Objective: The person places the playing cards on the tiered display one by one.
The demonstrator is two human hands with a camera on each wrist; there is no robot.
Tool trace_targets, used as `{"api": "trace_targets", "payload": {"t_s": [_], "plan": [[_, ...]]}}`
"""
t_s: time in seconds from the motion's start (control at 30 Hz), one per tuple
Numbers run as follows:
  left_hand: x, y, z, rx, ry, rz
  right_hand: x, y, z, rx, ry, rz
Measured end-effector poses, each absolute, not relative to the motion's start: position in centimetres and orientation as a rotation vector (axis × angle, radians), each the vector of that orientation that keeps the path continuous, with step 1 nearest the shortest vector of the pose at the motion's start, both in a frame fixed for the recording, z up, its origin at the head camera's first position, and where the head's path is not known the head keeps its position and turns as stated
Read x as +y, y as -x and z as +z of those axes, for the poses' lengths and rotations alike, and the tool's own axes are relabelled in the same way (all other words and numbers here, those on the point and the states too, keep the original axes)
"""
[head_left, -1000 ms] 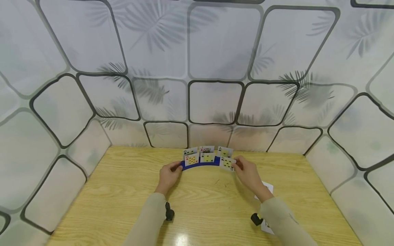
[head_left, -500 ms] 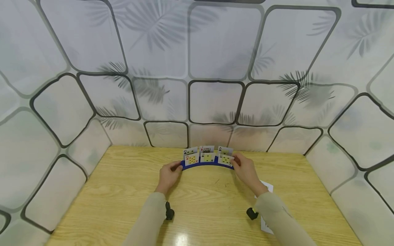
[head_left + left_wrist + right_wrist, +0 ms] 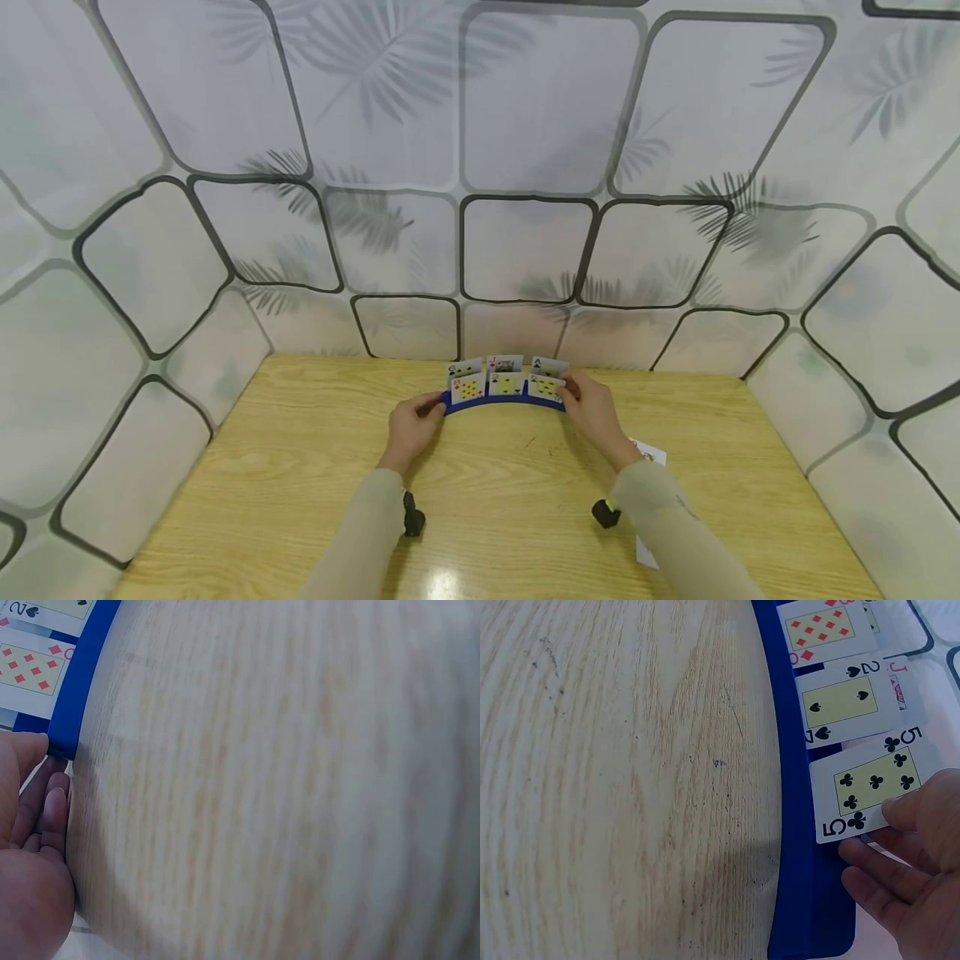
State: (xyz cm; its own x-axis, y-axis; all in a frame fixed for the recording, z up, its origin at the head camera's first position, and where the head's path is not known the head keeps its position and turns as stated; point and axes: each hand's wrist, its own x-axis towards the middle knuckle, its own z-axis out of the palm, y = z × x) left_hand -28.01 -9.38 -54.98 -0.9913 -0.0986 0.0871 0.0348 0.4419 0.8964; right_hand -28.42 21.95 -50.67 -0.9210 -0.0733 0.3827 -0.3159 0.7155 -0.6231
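A curved blue card holder (image 3: pixel 504 399) stands near the back of the table. At its left end my left hand (image 3: pixel 407 429) grips the blue edge between thumb and fingers. My right hand (image 3: pixel 596 415) pinches the five of clubs (image 3: pixel 874 784) by its side, thumb on its face. That card leans in the front row at the right end, its lower edge against the blue holder. Beside it in the front row are the two of spades (image 3: pixel 840 706) and a diamonds card (image 3: pixel 821 630). Behind stand a six (image 3: pixel 465 365), a jack (image 3: pixel 504 363) and an ace (image 3: pixel 550 365).
White playing cards (image 3: pixel 654 452) lie on the wooden table (image 3: pixel 510 500), partly hidden under my right forearm. Patterned fabric walls (image 3: pixel 525 250) rise directly behind the table and at both sides.
My right hand has brought the five of clubs left and slightly up, into the holder's front row beside the two of spades. The left hand keeps its place on the holder.
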Motion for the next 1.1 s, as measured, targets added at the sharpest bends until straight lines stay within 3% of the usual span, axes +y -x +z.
{"api": "trace_targets", "payload": {"t_s": [1.1], "plan": [[-9.45, 28.06, -55.18, -2.528, -0.036, -1.592, 21.71, 28.80, -51.26, -2.703, -0.200, 1.020]]}}
